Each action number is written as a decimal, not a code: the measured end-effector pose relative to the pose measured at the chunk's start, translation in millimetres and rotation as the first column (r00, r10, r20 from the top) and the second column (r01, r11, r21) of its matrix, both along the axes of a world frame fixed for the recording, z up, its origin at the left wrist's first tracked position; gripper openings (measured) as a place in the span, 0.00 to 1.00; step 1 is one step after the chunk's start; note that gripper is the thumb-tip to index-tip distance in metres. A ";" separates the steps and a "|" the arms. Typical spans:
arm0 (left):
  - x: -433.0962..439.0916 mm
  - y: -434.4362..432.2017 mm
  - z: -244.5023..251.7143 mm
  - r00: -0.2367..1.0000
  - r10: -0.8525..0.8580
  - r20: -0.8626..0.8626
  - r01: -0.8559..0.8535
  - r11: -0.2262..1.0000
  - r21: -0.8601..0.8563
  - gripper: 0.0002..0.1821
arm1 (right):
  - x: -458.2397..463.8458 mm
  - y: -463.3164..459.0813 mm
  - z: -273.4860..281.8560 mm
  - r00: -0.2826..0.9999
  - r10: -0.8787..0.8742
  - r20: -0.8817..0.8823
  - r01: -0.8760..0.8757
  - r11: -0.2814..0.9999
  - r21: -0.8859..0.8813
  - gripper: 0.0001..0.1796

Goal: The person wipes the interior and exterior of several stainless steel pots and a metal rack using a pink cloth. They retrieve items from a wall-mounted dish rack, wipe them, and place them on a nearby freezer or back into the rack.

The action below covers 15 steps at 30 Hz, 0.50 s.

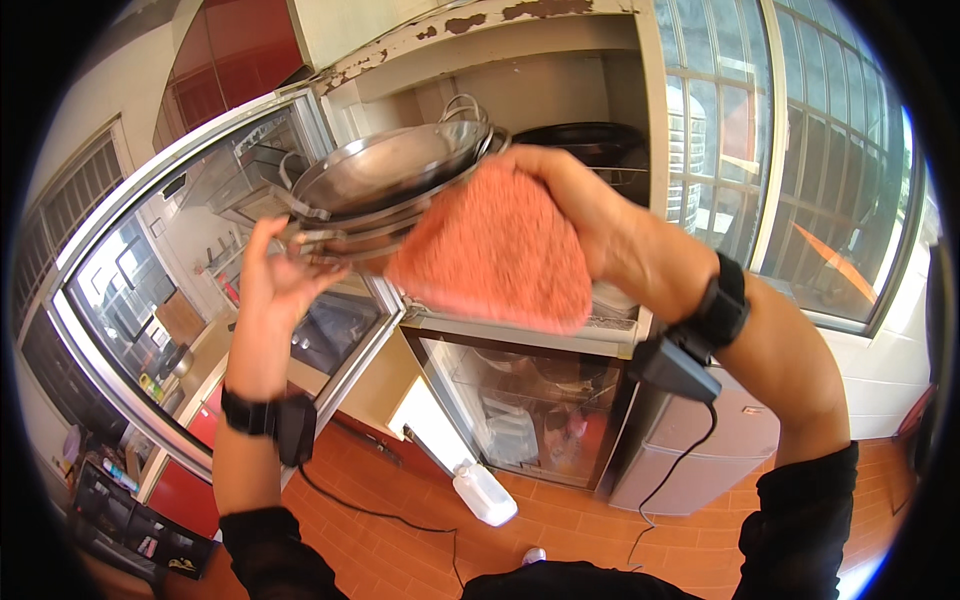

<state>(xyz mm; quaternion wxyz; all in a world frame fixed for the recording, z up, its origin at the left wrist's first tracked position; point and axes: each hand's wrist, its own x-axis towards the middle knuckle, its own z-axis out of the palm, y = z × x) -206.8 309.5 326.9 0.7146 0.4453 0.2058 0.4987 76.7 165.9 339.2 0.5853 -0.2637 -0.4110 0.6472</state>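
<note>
A stack of shallow metal pans with loop handles (390, 161) is held up before an opened cabinet (540, 82). My left hand (277, 281) is at the stack's left side, its fingers on the lower handles; motion blur hides the exact grip. My right hand (574, 195) grips an orange-red terry cloth (499, 255), which hangs down in front of the pans' right side. The cloth and hand hide the right handles in part, so I cannot tell how firmly that hand also holds the stack.
A glass cabinet door (187, 225) stands swung out at left. Inside the cabinet is a dark pan (585, 139). Below is a glass-fronted cabinet (525, 405), beside a small fridge (697, 442). A white plastic jug (484, 495) is on the tiled floor. Cables trail from both wrist devices.
</note>
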 end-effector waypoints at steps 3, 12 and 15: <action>-10.0 -65.7 -39.1 0.999 0.036 0.020 -0.038 0.995 0.093 0.21 | 5.6 -37.9 -38.0 0.969 0.231 -0.093 -0.241 0.963 -0.117 0.14; -7.8 -196.2 -180.9 0.982 -0.084 0.167 0.079 0.996 0.039 0.11 | 45.7 -164.4 -178.7 0.948 0.305 0.091 -0.255 0.899 -0.356 0.19; 5.4 -221.6 -223.0 0.990 -0.137 0.046 0.138 0.990 -0.026 0.16 | 59.7 -206.4 -217.0 0.956 0.293 0.027 -0.259 0.880 -0.398 0.23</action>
